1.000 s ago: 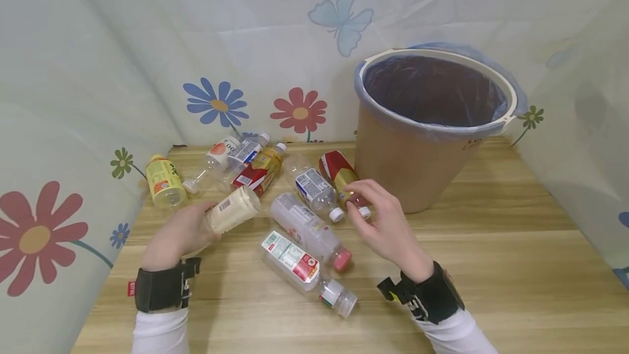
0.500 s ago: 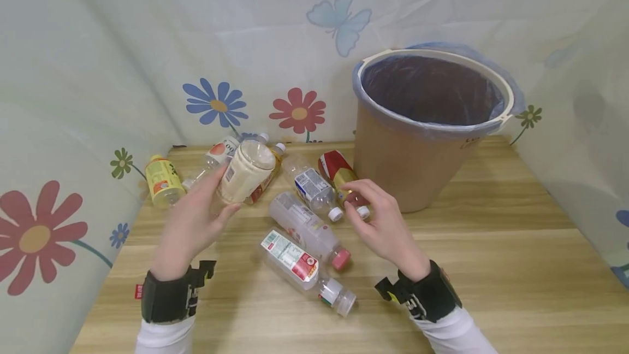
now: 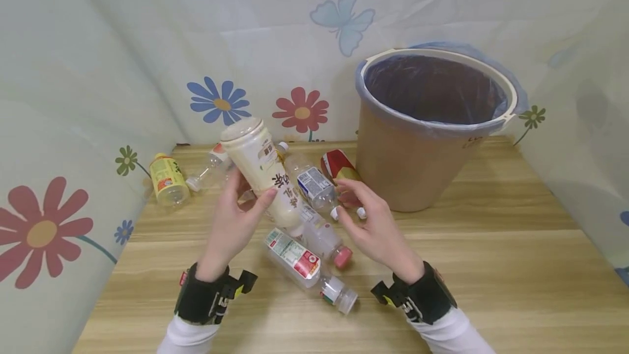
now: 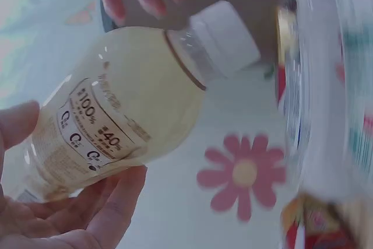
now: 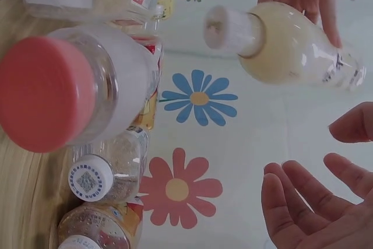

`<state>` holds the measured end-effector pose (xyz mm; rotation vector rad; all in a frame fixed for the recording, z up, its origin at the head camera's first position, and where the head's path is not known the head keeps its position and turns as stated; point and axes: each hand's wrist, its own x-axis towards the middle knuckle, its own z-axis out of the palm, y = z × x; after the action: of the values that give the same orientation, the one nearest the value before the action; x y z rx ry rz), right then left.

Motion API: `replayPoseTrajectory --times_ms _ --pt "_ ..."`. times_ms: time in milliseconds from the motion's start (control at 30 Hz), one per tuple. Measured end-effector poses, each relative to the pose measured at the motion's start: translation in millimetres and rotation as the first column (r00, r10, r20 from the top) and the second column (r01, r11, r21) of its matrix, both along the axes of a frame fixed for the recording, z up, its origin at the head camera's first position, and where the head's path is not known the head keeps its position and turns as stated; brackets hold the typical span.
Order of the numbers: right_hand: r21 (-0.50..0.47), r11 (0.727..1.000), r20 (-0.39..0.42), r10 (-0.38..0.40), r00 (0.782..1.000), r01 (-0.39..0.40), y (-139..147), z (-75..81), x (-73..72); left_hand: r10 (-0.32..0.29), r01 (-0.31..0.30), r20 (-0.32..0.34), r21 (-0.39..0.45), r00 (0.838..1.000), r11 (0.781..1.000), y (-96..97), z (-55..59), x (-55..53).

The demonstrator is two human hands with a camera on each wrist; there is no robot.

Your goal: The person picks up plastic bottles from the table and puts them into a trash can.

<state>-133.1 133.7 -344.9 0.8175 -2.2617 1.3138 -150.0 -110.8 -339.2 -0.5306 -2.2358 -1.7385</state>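
My left hand (image 3: 233,223) grips a cream-coloured bottle (image 3: 260,165) with dark lettering, raised above the other bottles. It is tilted, base up and to the left; its white cap (image 4: 224,36) shows in the left wrist view. My right hand (image 3: 378,228) is held with loosely bent fingers and nothing between them, as the right wrist view also shows. Beneath it lies a bottle with a red-and-gold label (image 3: 339,164), partly hidden. Between the hands lie a pink-capped bottle (image 3: 324,236), a bottle with a blue-and-white label (image 3: 314,184) and a clear bottle with a red-and-white label (image 3: 295,255).
A tan bin (image 3: 398,168) with a blue plastic liner stands at the back right of the wooden table (image 3: 491,277). At the far left are a yellow-labelled bottle (image 3: 168,176) and a clear bottle (image 3: 208,172). A flowered sheet hangs behind.
My left hand has moved right with the cream-coloured bottle and turned it, so its base now points up-left instead of right. The right hand has barely moved.
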Motion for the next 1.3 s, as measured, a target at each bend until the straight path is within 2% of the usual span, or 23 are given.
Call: replayPoseTrajectory --times_ms 100,200,333,467,633,767,867,1000,1133,1200,1300 --pt "0.015 1.0 0.021 0.013 1.0 -0.013 1.0 -13.0 -6.7 -0.055 0.047 0.078 0.096 0.995 0.994 12.7 -4.7 1.5" --pt "0.036 0.998 0.048 0.046 0.998 -0.048 1.4 -27.3 -13.3 -0.119 0.1 0.103 0.169 0.988 0.981 21.0 -19.9 -2.9" --pt "0.058 0.992 0.068 0.103 0.992 -0.107 -3.4 -30.1 -11.9 -0.176 0.146 0.134 0.209 0.975 0.967 31.9 -26.6 -1.0" --pt "0.082 0.989 0.07 0.114 0.991 -0.119 -6.4 -32.7 -11.0 -0.22 0.18 0.146 0.246 0.965 0.952 39.5 -30.8 0.4" --pt "0.101 0.99 0.093 0.089 0.992 -0.099 -6.4 -36.2 -11.0 -0.254 0.212 0.155 0.242 0.955 0.947 45.1 -35.0 2.0" --pt "0.089 0.991 0.114 0.086 0.99 -0.096 -6.1 -37.7 -13.3 -0.306 0.266 0.158 0.228 0.939 0.937 46.5 -36.4 2.4" --pt "0.066 0.993 0.12 0.09 0.989 -0.098 -5.0 -38.1 -15.1 -0.319 0.288 0.159 0.188 0.934 0.939 45.6 -37.0 1.9" --pt "0.052 0.994 0.122 0.087 0.989 -0.094 -2.1 -38.9 -17.3 -0.252 0.244 0.148 0.075 0.956 0.967 42.7 -37.6 0.2" --pt "0.057 0.997 0.118 0.053 0.992 -0.06 0.7 -39.1 -20.2 -0.15 0.153 0.115 -0.018 0.982 0.988 38.1 -36.9 -1.9" --pt "0.05 0.998 0.121 0.036 0.992 -0.042 2.0 -38.8 -21.8 -0.094 0.1 0.077 -0.071 0.993 0.992 35.4 -36.6 -3.0" --pt "0.033 0.999 0.145 0.012 0.989 -0.017 4.3 -38.9 -23.7 -0.032 0.033 0.011 -0.143 0.999 0.989 31.9 -36.2 -4.9"
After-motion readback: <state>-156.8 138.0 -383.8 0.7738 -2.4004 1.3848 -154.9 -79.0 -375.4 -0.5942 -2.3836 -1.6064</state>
